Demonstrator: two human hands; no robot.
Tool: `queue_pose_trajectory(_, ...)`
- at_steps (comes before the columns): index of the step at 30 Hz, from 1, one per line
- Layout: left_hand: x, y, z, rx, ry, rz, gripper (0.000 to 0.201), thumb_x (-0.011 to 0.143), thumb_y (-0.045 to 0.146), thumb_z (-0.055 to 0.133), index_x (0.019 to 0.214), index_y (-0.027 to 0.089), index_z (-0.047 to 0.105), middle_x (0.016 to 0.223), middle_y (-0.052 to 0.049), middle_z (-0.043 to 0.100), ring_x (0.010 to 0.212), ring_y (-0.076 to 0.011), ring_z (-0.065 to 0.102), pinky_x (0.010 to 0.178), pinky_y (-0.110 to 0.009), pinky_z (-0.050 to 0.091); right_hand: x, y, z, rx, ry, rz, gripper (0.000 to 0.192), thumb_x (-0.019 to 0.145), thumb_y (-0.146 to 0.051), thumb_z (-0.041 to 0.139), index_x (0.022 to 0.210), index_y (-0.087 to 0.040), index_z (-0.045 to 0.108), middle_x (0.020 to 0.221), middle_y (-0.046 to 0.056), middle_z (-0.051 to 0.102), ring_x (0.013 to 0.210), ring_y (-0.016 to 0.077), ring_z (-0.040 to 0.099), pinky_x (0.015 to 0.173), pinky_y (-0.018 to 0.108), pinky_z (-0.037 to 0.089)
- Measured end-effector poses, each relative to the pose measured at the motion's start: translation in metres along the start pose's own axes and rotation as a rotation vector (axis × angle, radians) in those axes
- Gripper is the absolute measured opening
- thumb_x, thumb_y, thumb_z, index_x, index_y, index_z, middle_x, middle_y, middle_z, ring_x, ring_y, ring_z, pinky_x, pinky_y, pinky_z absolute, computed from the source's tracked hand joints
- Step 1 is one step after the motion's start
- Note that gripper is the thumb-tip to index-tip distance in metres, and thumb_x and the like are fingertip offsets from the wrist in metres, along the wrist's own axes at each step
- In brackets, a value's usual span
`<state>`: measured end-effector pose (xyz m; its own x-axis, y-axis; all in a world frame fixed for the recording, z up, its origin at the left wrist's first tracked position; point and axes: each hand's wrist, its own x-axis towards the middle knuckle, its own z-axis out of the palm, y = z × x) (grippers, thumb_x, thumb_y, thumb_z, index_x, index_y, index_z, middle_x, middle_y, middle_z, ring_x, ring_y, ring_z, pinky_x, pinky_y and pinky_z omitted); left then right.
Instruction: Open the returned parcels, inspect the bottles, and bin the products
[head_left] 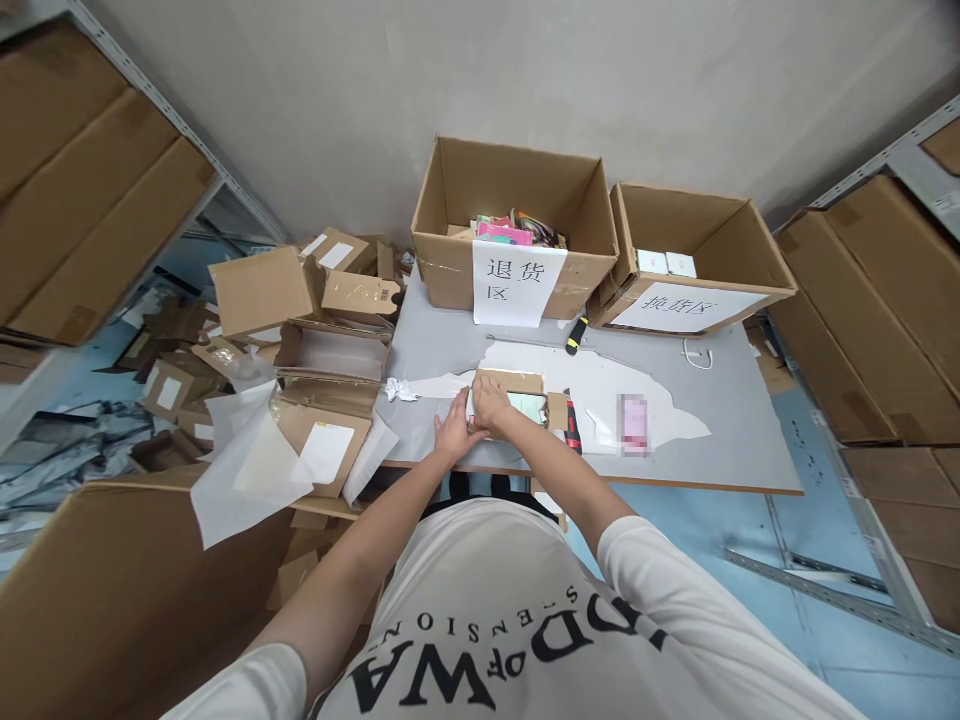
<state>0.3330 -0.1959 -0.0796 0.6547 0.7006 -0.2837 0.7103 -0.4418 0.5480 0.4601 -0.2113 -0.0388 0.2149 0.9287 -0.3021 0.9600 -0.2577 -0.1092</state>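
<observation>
Head view: from my distant place, I look down on two bare hands working at a grey table [742, 440]. The left hand [454, 432] is at the near left corner of a small cardboard box [517, 382], and the right hand [491, 402] lies over its left end with the fingers bent. The two hands are close together; I cannot tell if they touch each other, or if either one is gripping the box or only pressing on it.

This box is near the front edge of the table, with its flaps open at the far side and at the right, and something pale green [529, 405] shows inside. Just beside its right flap I see a red and black object [572, 425]. A white sheet [652, 390] is spread on the table, and toward its right part lies a pink item [634, 424], which is blurred for me.

To the left is some crumpled white paper [401, 390]. Behind, a yellow and black tool [577, 336] lies before two large open cartons, the left carton [442, 270] with colourful packages [510, 233] and the right carton [720, 240] with small white boxes [666, 263].
</observation>
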Motion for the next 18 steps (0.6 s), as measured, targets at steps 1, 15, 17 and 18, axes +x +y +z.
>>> queue_pose_trajectory(1,-0.0001,0.0002,-0.0002,0.0,0.0,0.0,0.104,0.075,0.046,0.069,0.151,0.024,0.002,0.156,-0.018,0.022,0.143,-0.0325,0.024,0.109,-0.063,0.02,0.0001,0.0001,-0.0007,-0.005,-0.003,-0.004,0.067,0.066,-0.037,0.073,0.12,-0.01,0.045,0.12,0.02,0.051,0.111,0.0311,0.048,0.092,0.041,0.043)
queue_pose_trajectory(15,-0.0008,0.0014,-0.0018,-0.008,-0.016,-0.003,0.105,0.074,0.048,0.069,0.151,0.022,0.001,0.156,-0.019,0.021,0.143,-0.0316,0.023,0.11,-0.062,0.019,-0.0086,-0.0014,-0.0017,-0.046,0.002,-0.036,0.061,0.071,-0.037,0.068,0.121,-0.009,0.045,0.122,0.021,0.049,0.111,0.0314,0.047,0.088,0.043,0.045)
queue_pose_trajectory(17,-0.0011,0.0016,-0.0018,-0.005,-0.014,-0.002,0.103,0.076,0.049,0.067,0.151,0.021,0.003,0.156,-0.019,0.021,0.143,-0.0315,0.024,0.11,-0.062,0.019,-0.0074,-0.0032,-0.0015,-0.026,0.003,-0.006,0.063,0.07,-0.036,0.07,0.122,-0.009,0.045,0.123,0.022,0.049,0.113,0.0318,0.046,0.088,0.043,0.045)
queue_pose_trajectory(18,-0.0012,0.0016,-0.0018,-0.004,-0.012,-0.002,0.102,0.076,0.051,0.066,0.151,0.021,0.003,0.156,-0.019,0.021,0.143,-0.0314,0.024,0.11,-0.062,0.019,-0.0064,-0.0041,-0.0014,-0.017,0.002,0.012,0.065,0.07,-0.035,0.071,0.122,-0.009,0.045,0.124,0.022,0.049,0.114,0.032,0.046,0.088,0.043,0.045)
